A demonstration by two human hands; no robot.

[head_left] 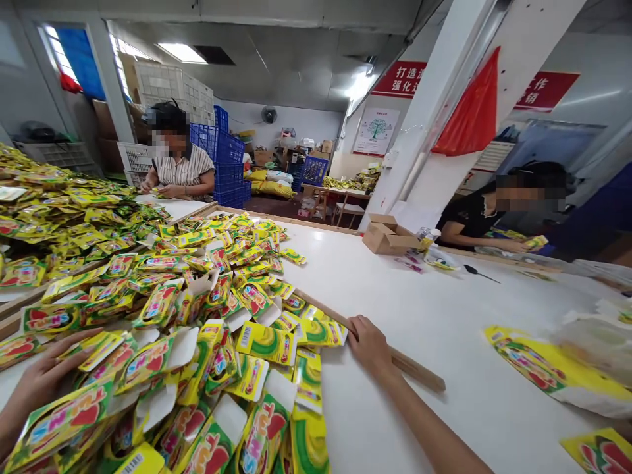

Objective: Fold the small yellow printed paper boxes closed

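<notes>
My right hand (368, 342) is closed round a long wooden stick (417, 368), which lies slantwise on the white table against the edge of a heap of packets. The far part of the stick runs in among those packets. At the lower left, my left hand (44, 375) rests with fingers stretched out against small yellow-and-green packets (158, 303); its fingertips are partly hidden. The packets carry fruit pictures and colourful lettering, and several show open white flaps (185, 349). They lie jumbled between my two hands.
A larger heap of packets (74, 204) rises at the far left behind wooden edging. Across the white table (355, 283) are a cardboard box (388, 234) and a yellow bag (548, 368). One person (180, 171) sits at back left, another (474, 217) at right, beyond a pillar.
</notes>
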